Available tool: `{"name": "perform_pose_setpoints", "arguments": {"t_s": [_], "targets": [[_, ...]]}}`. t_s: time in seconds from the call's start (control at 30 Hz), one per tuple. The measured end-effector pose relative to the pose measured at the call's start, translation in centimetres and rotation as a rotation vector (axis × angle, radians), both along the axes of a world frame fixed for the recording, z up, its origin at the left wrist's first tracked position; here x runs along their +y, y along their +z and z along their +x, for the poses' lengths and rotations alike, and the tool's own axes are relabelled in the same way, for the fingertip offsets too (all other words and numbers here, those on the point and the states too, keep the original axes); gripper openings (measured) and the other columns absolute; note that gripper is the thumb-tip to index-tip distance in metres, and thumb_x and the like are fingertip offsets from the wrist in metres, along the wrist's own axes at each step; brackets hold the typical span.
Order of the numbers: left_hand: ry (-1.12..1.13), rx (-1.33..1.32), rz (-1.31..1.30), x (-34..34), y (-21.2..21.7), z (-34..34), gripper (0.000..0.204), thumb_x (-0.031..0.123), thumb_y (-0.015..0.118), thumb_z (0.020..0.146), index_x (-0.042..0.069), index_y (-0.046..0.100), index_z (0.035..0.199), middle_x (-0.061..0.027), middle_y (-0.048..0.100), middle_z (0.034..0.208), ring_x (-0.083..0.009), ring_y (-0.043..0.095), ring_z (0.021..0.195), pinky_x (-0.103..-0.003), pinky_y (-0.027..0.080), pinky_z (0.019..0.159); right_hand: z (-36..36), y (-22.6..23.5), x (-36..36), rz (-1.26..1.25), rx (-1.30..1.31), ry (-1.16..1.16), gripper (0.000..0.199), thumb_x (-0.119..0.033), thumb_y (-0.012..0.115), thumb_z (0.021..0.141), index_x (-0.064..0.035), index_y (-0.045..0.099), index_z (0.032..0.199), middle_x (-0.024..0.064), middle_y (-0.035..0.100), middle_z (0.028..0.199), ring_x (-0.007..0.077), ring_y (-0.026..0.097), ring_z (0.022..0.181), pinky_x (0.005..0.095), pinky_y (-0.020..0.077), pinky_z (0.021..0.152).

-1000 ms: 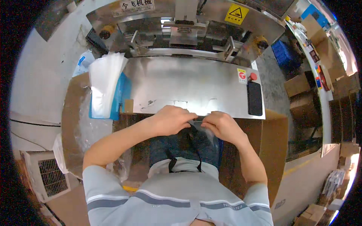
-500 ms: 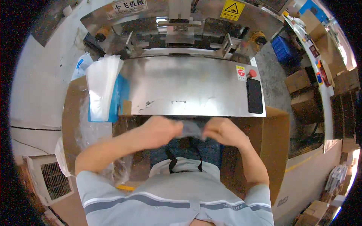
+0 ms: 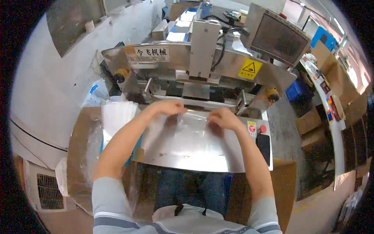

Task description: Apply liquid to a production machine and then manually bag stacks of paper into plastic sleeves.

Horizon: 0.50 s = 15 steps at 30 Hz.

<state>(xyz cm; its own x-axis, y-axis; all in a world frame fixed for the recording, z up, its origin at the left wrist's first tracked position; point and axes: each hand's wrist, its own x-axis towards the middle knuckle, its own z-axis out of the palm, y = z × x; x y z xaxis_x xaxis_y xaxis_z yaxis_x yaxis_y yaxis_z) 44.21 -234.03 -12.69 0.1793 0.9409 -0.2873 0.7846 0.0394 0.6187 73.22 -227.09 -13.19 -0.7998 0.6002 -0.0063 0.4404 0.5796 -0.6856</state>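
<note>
A clear plastic bag [image 3: 191, 126] is stretched between my hands above the metal worktable [image 3: 194, 152]. My left hand [image 3: 171, 107] pinches its far left corner. On the other side my right hand [image 3: 224, 118] grips the far right corner, thumb and fingers together. The bag's far edge lies close to the machine's front slot, below a metal block [image 3: 196, 91]. Its lower part is so transparent that its near end is hard to make out.
A stack of clear bags [image 3: 117, 121] stands in a blue holder at the table's left. A black phone [image 3: 263, 148] and a red stop button [image 3: 262, 129] are at the right. Cardboard boxes flank the table; a monitor [image 3: 279, 38] stands behind the machine.
Both hands have moved forward, from in front of my body to the far side of the metal table, carrying the bag. The view has tilted up, showing more of the machine.
</note>
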Motion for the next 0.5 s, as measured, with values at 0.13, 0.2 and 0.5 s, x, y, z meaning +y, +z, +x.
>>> {"name": "perform_pose_setpoints", "arguments": {"t_s": [0.13,0.2,0.5], "targets": [[0.101,-0.153,-0.053,6.7,0.0,-3.4,0.041,0.045,0.065,0.083,0.005,0.067,0.091,-0.0052,0.065,0.083,-0.0164,0.058,0.076,-0.033,0.047,0.07,-3.3,-0.9,6.3,0.15,-0.018,-0.035,0.023,-0.022,0.064,0.081,-0.0025,0.07,0.091,0.0219,0.067,0.087,0.0368,0.066,0.078,0.0422,0.0519,0.072],[0.138,-0.135,-0.068,8.8,1.0,-2.9,0.039,0.042,0.074,0.075,0.005,0.065,0.084,-0.0038,0.06,0.072,-0.0155,0.056,0.069,-0.031,0.047,0.063,-3.7,0.3,8.3,0.22,-0.104,-0.105,0.023,-0.021,0.063,0.082,0.0007,0.069,0.087,0.0237,0.067,0.087,0.0383,0.067,0.08,0.0443,0.0524,0.073],[0.323,0.038,0.745,5.5,-1.1,0.4,0.036,0.021,0.077,0.073,-0.002,0.062,0.097,-0.0177,0.065,0.101,-0.0383,0.062,0.095,-0.047,0.049,0.083,-8.2,0.4,1.5,0.527,-0.194,-0.125,0.034,-0.024,0.056,0.088,0.0037,0.061,0.108,0.0235,0.061,0.113,0.0385,0.058,0.109,0.0461,0.0466,0.093]]}}
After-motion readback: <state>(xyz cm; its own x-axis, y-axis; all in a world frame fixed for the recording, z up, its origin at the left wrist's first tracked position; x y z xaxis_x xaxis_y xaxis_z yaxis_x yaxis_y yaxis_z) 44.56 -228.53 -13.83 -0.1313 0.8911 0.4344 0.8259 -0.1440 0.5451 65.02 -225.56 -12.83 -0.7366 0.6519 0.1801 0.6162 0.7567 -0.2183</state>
